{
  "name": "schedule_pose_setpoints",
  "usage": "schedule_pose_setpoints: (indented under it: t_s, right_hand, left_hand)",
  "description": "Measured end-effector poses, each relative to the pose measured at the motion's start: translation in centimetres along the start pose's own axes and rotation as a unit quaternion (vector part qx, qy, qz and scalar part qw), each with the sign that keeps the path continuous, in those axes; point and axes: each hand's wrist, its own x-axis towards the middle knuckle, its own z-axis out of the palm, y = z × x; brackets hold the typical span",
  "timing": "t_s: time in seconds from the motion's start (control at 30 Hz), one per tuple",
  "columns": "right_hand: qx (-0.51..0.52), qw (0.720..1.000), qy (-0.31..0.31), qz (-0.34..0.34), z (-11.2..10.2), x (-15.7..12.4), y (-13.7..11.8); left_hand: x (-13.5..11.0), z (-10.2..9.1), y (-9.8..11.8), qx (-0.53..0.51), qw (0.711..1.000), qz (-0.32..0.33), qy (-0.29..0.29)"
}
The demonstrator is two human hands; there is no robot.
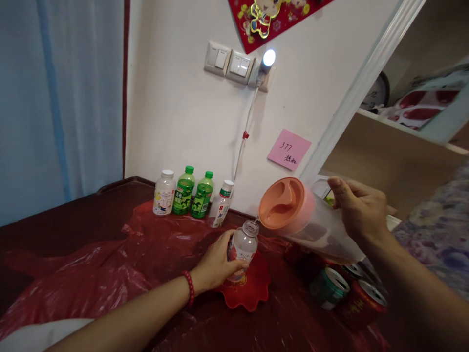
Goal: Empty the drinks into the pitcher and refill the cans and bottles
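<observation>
My left hand [217, 263] is wrapped round a small clear open bottle [243, 245] that stands on a red scalloped dish [252, 292]. My right hand [361, 210] grips the handle of a clear plastic jug [322, 233] with an orange lid [284, 204]. The jug is tilted to the left, and its spout touches the bottle's open neck. A little pale liquid lies in the jug.
Four bottles stand along the wall: a white one [164, 192], two green ones [183, 190] [202, 195] and a white-capped one [222, 204]. Several cans [330, 288] lie at the right. Red plastic sheet [110, 274] covers the dark table. A shelf [410, 129] is at the right.
</observation>
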Motion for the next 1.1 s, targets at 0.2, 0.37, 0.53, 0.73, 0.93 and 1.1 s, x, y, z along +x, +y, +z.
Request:
schedule_pose_setpoints:
  t_s: [0.2, 0.37, 0.53, 0.73, 0.93, 1.1]
  right_hand:
    - [0.002, 1.0, 0.003, 0.007, 0.01, 0.04, -0.03]
    - [0.004, 1.0, 0.003, 0.009, 0.01, 0.07, -0.35]
    - [-0.003, 1.0, 0.01, 0.013, 0.14, 0.05, -0.56]
    - [-0.013, 1.0, 0.003, 0.013, 0.01, 0.05, -0.39]
    - [-0.01, 1.0, 0.005, 0.009, 0.12, 0.19, -0.48]
    - [-0.001, 1.0, 0.003, 0.009, 0.26, 0.33, -0.55]
  left_hand:
    - [0.09, 0.01, -0.05, -0.008, 1.0, 0.005, -0.002]
    - [-0.04, 0.06, -0.07, -0.01, 1.0, 0.008, -0.004]
    - [-0.02, 0.11, -0.21, -0.006, 1.0, 0.005, 0.0]
    - [0.07, 0.15, -0.51, -0.005, 1.0, 0.011, 0.001]
    - [0.05, 0.12, -0.49, -0.009, 1.0, 0.01, 0.001]
    - [0.09, 0.13, -0.43, -0.01, 1.0, 0.009, 0.002]
